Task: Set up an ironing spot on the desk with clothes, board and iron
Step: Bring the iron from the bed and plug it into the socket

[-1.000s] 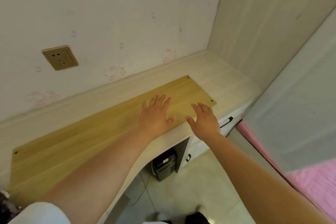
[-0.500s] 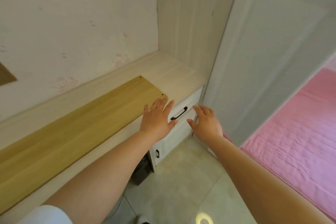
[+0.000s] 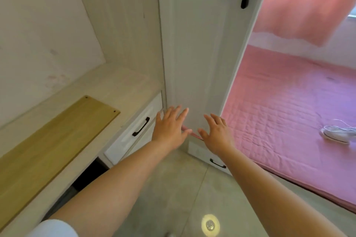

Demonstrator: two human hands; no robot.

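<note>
Board lies flat on the desk, lower left; looks stiff, best gripped by its long edges. Left hand and right hand hover mid-frame, spread wide, holding nothing.

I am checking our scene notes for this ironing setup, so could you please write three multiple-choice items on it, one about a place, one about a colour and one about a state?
1. Where does the flat yellow wooden board lie?
A. on the pale desk top
B. on the bed
C. on the floor

2. What colour is the quilted bed cover?
A. blue
B. pink
C. green

3. How are the two hands?
A. both gripping an iron
B. open and empty
C. folding a shirt

Answers: 1 A, the board rests flat on the desk by the wall. 2 B, the quilt is pink throughout. 3 B, the left hand and right hand have spread fingers and hold nothing.
</note>
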